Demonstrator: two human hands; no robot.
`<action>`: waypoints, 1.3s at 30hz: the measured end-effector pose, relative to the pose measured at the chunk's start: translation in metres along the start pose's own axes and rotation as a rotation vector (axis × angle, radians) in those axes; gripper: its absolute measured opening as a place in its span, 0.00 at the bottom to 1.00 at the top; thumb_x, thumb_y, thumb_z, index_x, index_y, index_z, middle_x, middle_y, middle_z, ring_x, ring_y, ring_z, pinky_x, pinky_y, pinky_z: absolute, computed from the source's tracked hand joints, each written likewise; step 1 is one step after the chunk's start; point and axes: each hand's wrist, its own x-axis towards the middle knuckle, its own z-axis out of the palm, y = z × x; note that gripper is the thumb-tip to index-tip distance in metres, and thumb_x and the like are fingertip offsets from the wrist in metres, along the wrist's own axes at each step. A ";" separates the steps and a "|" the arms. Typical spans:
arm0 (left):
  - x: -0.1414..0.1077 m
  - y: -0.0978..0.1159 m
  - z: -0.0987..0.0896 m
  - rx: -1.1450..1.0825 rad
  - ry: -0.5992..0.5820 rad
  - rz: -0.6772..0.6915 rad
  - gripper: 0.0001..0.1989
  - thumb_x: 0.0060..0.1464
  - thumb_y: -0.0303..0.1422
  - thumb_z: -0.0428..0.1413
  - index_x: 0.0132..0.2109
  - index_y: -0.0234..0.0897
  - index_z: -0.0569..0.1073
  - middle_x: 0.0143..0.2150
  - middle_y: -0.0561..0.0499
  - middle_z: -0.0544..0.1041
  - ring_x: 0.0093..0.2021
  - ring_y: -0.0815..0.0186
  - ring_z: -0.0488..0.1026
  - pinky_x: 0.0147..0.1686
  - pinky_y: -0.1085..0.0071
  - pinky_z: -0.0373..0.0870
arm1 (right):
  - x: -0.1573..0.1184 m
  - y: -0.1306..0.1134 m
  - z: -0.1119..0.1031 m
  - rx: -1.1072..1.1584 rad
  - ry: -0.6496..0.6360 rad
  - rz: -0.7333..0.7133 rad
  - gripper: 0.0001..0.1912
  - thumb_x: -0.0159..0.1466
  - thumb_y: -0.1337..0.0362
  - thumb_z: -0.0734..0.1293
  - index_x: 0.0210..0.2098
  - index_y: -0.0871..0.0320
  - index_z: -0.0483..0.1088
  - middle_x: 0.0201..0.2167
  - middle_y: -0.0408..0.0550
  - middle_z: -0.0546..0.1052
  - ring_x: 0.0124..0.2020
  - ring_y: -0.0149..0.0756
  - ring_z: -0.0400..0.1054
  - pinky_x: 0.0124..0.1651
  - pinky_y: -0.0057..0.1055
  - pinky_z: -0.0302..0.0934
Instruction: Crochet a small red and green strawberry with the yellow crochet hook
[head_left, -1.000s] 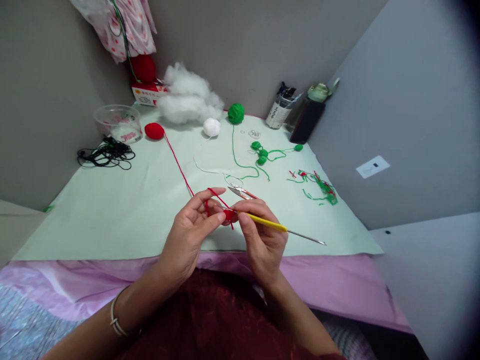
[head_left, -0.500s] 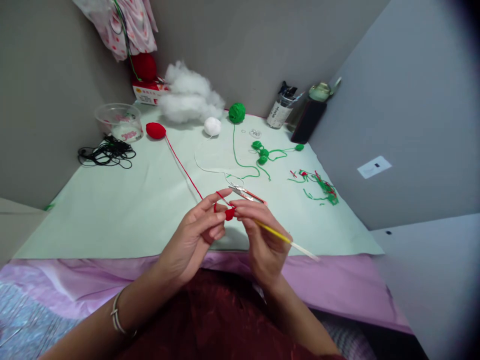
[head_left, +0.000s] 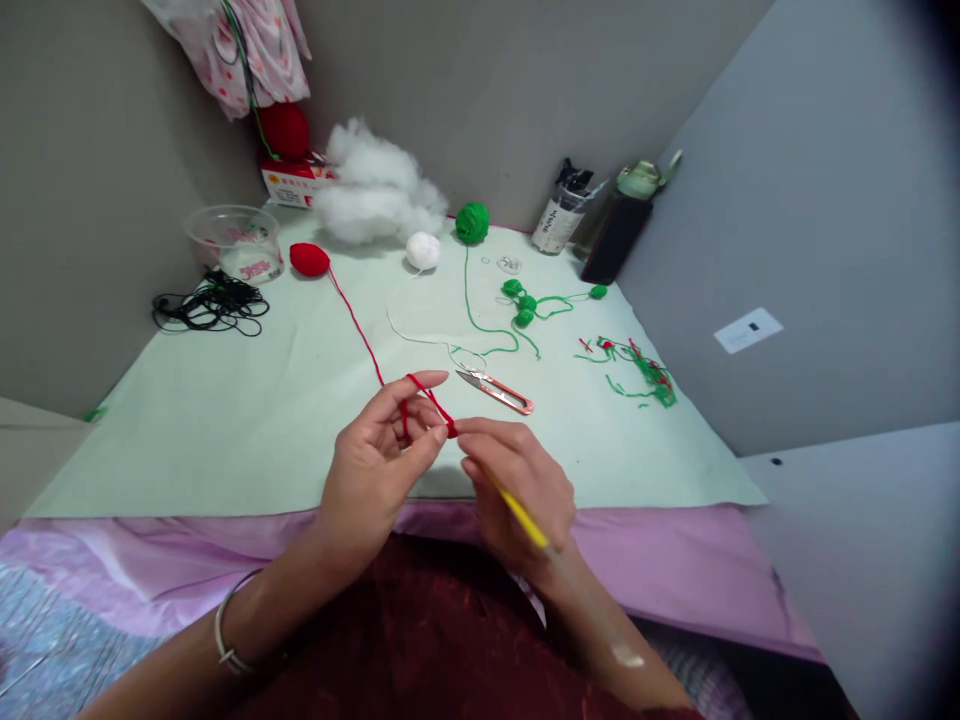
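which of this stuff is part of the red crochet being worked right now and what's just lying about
In use:
- yellow-handled crochet hook, in the right hand
- small red crochet piece, in the left hand
- red yarn ball, its strand running to the left hand

Apparently just lying about:
- thread snips
- green yarn ball
- white yarn ball
- black cord tangle

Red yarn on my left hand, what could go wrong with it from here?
The red yarn is looped over the left hand's raised index finger, so it might slip off and go slack. The small red piece is pinched at the fingertips and could slide from that grip. The orange-handled snips lie nearby, blades pointing toward that finger's side, so a low sweep might catch skin or yarn.
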 end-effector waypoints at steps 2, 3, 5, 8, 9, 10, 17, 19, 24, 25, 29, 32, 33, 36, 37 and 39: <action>-0.001 0.000 0.002 -0.073 -0.012 -0.065 0.20 0.56 0.29 0.68 0.56 0.44 0.80 0.34 0.55 0.75 0.31 0.73 0.67 0.32 0.79 0.67 | -0.004 0.002 0.003 -0.135 0.017 -0.073 0.22 0.69 0.73 0.67 0.61 0.51 0.73 0.49 0.55 0.82 0.49 0.43 0.79 0.45 0.39 0.77; -0.001 0.002 0.003 -0.126 -0.031 -0.124 0.21 0.56 0.30 0.68 0.57 0.42 0.80 0.34 0.55 0.75 0.28 0.75 0.65 0.28 0.79 0.64 | -0.006 0.003 0.004 -0.166 0.022 -0.081 0.23 0.69 0.73 0.68 0.61 0.50 0.74 0.50 0.54 0.82 0.49 0.43 0.79 0.45 0.39 0.77; 0.000 0.006 0.005 -0.227 -0.071 -0.246 0.21 0.55 0.31 0.69 0.56 0.36 0.80 0.31 0.56 0.72 0.23 0.77 0.59 0.23 0.80 0.59 | -0.007 0.003 0.003 -0.126 0.057 -0.032 0.23 0.69 0.72 0.69 0.60 0.46 0.74 0.50 0.52 0.81 0.48 0.43 0.79 0.44 0.40 0.77; 0.003 0.012 0.005 -0.300 -0.076 -0.302 0.20 0.54 0.29 0.69 0.54 0.33 0.81 0.26 0.59 0.66 0.21 0.79 0.53 0.21 0.80 0.55 | -0.002 0.000 -0.001 0.123 0.150 0.175 0.16 0.71 0.69 0.66 0.54 0.47 0.78 0.42 0.49 0.82 0.42 0.41 0.78 0.42 0.41 0.76; 0.004 0.013 0.005 -0.300 -0.068 -0.288 0.20 0.54 0.28 0.69 0.54 0.33 0.81 0.26 0.60 0.65 0.21 0.79 0.52 0.21 0.80 0.55 | 0.000 0.000 -0.002 0.222 0.184 0.244 0.13 0.72 0.69 0.65 0.50 0.49 0.79 0.39 0.48 0.81 0.38 0.40 0.77 0.40 0.40 0.75; 0.004 0.014 0.005 -0.292 -0.063 -0.276 0.19 0.54 0.28 0.69 0.53 0.33 0.82 0.27 0.59 0.66 0.21 0.79 0.53 0.21 0.80 0.55 | 0.003 -0.001 -0.002 0.314 0.213 0.296 0.11 0.73 0.67 0.65 0.47 0.50 0.79 0.36 0.47 0.81 0.34 0.38 0.76 0.37 0.39 0.74; 0.000 0.002 0.006 -0.171 -0.117 -0.194 0.13 0.55 0.31 0.68 0.48 0.38 0.84 0.34 0.54 0.74 0.23 0.77 0.59 0.23 0.76 0.58 | 0.009 0.003 0.006 0.425 0.167 0.326 0.11 0.72 0.68 0.66 0.47 0.49 0.80 0.41 0.47 0.83 0.46 0.40 0.77 0.48 0.43 0.72; -0.001 0.001 0.004 -0.139 -0.110 -0.160 0.12 0.56 0.31 0.68 0.49 0.40 0.84 0.34 0.54 0.72 0.24 0.76 0.60 0.25 0.76 0.59 | 0.009 0.003 0.006 0.452 0.169 0.342 0.11 0.72 0.68 0.66 0.47 0.49 0.80 0.40 0.46 0.83 0.43 0.38 0.77 0.45 0.40 0.73; 0.001 0.006 -0.001 -0.072 -0.092 -0.121 0.15 0.58 0.31 0.67 0.53 0.43 0.84 0.38 0.52 0.76 0.31 0.71 0.66 0.35 0.74 0.67 | 0.010 0.005 0.006 0.605 0.204 0.435 0.08 0.72 0.65 0.67 0.43 0.50 0.81 0.38 0.45 0.82 0.32 0.33 0.74 0.34 0.34 0.71; 0.001 0.007 -0.001 -0.072 -0.097 -0.123 0.16 0.58 0.31 0.67 0.54 0.44 0.84 0.42 0.51 0.79 0.34 0.70 0.68 0.38 0.73 0.68 | 0.010 0.006 0.006 0.630 0.205 0.452 0.08 0.72 0.65 0.68 0.42 0.50 0.81 0.38 0.46 0.82 0.32 0.33 0.74 0.34 0.33 0.71; 0.004 0.011 0.000 -0.162 -0.163 -0.159 0.17 0.62 0.31 0.64 0.57 0.48 0.82 0.53 0.50 0.80 0.45 0.67 0.74 0.48 0.72 0.71 | 0.009 0.008 0.008 0.705 0.204 0.462 0.08 0.72 0.65 0.68 0.43 0.51 0.81 0.38 0.47 0.82 0.33 0.33 0.74 0.34 0.33 0.71; 0.006 0.010 0.002 -0.230 -0.183 -0.158 0.15 0.59 0.30 0.67 0.53 0.47 0.84 0.43 0.53 0.81 0.42 0.69 0.75 0.47 0.74 0.73 | 0.008 0.008 0.008 0.730 0.215 0.459 0.08 0.72 0.65 0.68 0.43 0.51 0.81 0.39 0.46 0.82 0.32 0.33 0.73 0.34 0.33 0.70; 0.007 0.010 0.003 -0.239 -0.172 -0.159 0.15 0.58 0.29 0.67 0.52 0.46 0.84 0.39 0.54 0.80 0.40 0.70 0.75 0.46 0.75 0.73 | 0.008 0.009 0.008 0.731 0.220 0.453 0.08 0.72 0.65 0.68 0.43 0.51 0.81 0.39 0.46 0.82 0.32 0.33 0.73 0.34 0.33 0.70; 0.007 0.009 0.003 -0.246 -0.120 -0.190 0.15 0.55 0.28 0.69 0.50 0.43 0.85 0.33 0.56 0.78 0.34 0.73 0.74 0.41 0.78 0.73 | 0.010 0.009 0.008 0.702 0.242 0.417 0.09 0.72 0.66 0.67 0.44 0.50 0.81 0.38 0.45 0.82 0.32 0.33 0.73 0.35 0.34 0.70; 0.007 0.008 0.003 -0.250 -0.117 -0.204 0.15 0.55 0.27 0.70 0.50 0.43 0.85 0.33 0.56 0.78 0.33 0.74 0.74 0.39 0.79 0.73 | 0.010 0.009 0.008 0.681 0.248 0.405 0.09 0.72 0.66 0.67 0.44 0.49 0.81 0.37 0.44 0.82 0.33 0.33 0.73 0.35 0.33 0.69; 0.006 0.009 0.003 -0.261 -0.140 -0.222 0.15 0.55 0.27 0.70 0.51 0.43 0.84 0.33 0.56 0.79 0.33 0.74 0.75 0.39 0.79 0.74 | 0.012 0.008 0.006 0.621 0.250 0.375 0.10 0.73 0.67 0.66 0.44 0.49 0.81 0.37 0.45 0.82 0.34 0.34 0.73 0.35 0.34 0.70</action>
